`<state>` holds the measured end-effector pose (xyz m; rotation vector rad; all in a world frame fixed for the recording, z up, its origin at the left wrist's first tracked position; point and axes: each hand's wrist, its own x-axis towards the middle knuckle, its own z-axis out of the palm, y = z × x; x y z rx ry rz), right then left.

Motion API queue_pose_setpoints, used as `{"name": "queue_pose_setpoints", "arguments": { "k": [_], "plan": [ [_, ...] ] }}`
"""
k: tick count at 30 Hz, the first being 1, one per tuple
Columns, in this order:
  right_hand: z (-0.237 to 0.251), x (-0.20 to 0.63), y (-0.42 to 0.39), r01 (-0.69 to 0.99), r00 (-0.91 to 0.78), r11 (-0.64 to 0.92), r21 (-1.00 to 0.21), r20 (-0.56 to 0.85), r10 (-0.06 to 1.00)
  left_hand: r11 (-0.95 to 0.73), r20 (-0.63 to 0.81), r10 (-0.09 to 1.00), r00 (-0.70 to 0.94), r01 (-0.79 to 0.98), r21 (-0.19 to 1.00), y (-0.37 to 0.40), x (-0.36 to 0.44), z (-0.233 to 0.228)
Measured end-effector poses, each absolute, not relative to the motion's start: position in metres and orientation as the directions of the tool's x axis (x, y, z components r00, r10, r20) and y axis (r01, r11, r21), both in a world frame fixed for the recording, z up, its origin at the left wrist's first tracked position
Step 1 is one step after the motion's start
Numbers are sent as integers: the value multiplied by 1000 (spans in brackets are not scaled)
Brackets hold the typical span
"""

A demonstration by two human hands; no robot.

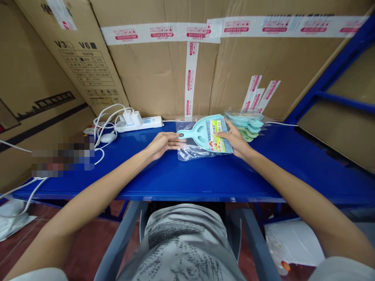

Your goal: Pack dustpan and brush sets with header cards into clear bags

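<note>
A small teal dustpan (pixel 202 134) with a colourful label lies on a clear plastic bag (pixel 189 152) in the middle of the blue shelf (pixel 205 175). My left hand (pixel 161 143) pinches the end of the dustpan's handle. My right hand (pixel 236 140) grips the wide edge of the pan by the label. Just behind my right hand, a stack of similar teal and green dustpans (pixel 247 124) in clear wrap rests against the cardboard.
A white power strip (pixel 140 121) with plugged-in chargers and looping white cables (pixel 102 132) sits at the back left. Large taped cardboard boxes (pixel 164 74) wall the back. A blue rack frame (pixel 336 70) rises at right. Papers (pixel 293 242) lie on the floor.
</note>
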<state>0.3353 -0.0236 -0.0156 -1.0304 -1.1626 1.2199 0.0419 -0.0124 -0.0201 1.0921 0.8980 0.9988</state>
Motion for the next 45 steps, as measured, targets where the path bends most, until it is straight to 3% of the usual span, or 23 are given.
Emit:
{"name": "queue_pose_setpoints", "arguments": {
  "k": [4,12,20,30,35,39,45],
  "plan": [
    [-18,338,-17,-150,32,37,-988,33,999,188,-129,953,274,-203,961,-9,38,-20],
    [-22,345,-16,-38,10,80,-996,80,997,243,-160,950,266,-315,918,-2,32,-20],
    [-21,340,-21,-3,3,16,-1000,16,1000,306,-226,940,257,-336,891,-2,33,-19],
    [-19,332,-25,-70,-31,-20,-997,-18,999,231,-135,957,258,-390,891,-8,40,-22],
    [-21,328,-25,-3,1,-38,-999,-38,999,208,-96,954,284,-396,894,-12,45,-23],
    [-18,334,-24,50,4,46,-998,46,999,185,-50,949,312,-418,889,-14,46,-21],
    [11,358,-30,252,66,342,-905,368,927,163,116,845,523,-459,874,-16,39,-15]
  ]
}}
